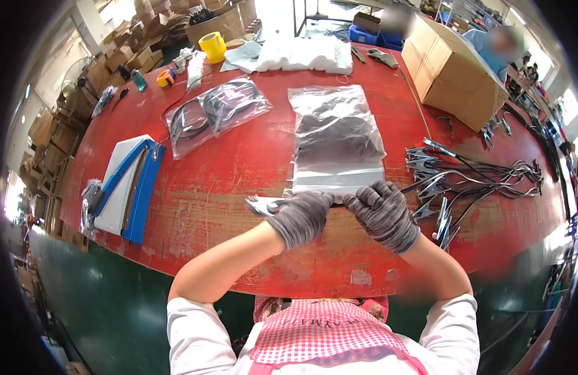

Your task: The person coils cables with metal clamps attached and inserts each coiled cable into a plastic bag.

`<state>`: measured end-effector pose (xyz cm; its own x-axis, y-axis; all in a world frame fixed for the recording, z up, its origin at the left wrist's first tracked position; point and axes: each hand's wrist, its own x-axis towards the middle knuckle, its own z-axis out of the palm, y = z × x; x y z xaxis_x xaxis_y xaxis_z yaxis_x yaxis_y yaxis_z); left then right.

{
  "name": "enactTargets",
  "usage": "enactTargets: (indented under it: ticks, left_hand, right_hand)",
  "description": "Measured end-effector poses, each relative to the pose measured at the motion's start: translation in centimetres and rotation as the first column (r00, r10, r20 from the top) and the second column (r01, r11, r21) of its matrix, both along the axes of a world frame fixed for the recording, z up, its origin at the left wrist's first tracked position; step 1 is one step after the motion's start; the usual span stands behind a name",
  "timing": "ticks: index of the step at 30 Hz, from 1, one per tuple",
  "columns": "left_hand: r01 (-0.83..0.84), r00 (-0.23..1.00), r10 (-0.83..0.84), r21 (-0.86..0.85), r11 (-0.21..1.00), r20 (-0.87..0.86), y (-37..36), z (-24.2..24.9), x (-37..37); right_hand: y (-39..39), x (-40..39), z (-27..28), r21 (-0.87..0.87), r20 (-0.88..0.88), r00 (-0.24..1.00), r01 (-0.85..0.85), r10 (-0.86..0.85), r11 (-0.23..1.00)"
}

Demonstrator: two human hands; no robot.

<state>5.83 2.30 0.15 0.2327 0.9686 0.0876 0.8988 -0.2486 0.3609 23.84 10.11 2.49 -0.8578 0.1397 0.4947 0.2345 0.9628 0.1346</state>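
Grey striped gloves cover both hands, which meet near the table's front middle. My left hand (303,219) is closed, and silvery metal clip ends (264,205) stick out on its left side. Beside it my right hand (384,215) has its fingers curled, with a black cable (420,183) running out to its right. A thin dark piece spans the small gap between the hands; the fingers hide most of it. Just beyond them lies a clear plastic bag (339,140), flat on the red table (201,215).
Bundled cables with metal clamps (482,178) lie right. A blue sealer-like tool (145,194) sits left, bagged cables (220,112) farther back. At the back are white bags (304,55), yellow tape (212,47) and a large carton (451,72); a person (479,47) is behind it.
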Motion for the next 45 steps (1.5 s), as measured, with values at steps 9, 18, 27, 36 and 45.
enactTargets:
  ticks: [9, 18, 27, 36, 45]
  left_hand:
    - [0.419, 0.285, 0.516, -0.589, 0.691, 0.808, 0.2, -0.2, -2.6]
    - [-0.103, -0.385, 0.277, -0.339, 0.935, 0.881, -5.9, -1.9, -21.0]
    - [-0.251, 0.315, 0.397, -0.328, 0.911, 0.862, -0.9, 1.9, -7.7]
    - [0.594, 0.096, 0.672, -0.584, 0.553, 0.734, -3.9, 2.9, -5.4]
    - [0.358, -0.729, 0.332, -0.080, 0.930, 0.598, -8.1, 0.3, -14.8]
  right_hand:
    - [0.6, -0.4, -0.7, -0.335, -0.063, 0.997, 0.021, -0.044, 0.942]
    - [11.4, 17.5, -12.5, -0.563, 0.088, 0.864, 0.454, -0.495, 0.691]
    - [-4.3, -0.4, -1.9, -0.066, 0.116, 0.927, -0.350, 0.356, 0.934]
    - [2.4, -0.5, -1.1, -0.128, 0.012, 0.996, 0.086, -0.085, 0.988]
    - [14.5, 12.2, -11.0, -0.188, 0.289, 0.802, 0.584, -0.523, 0.790]
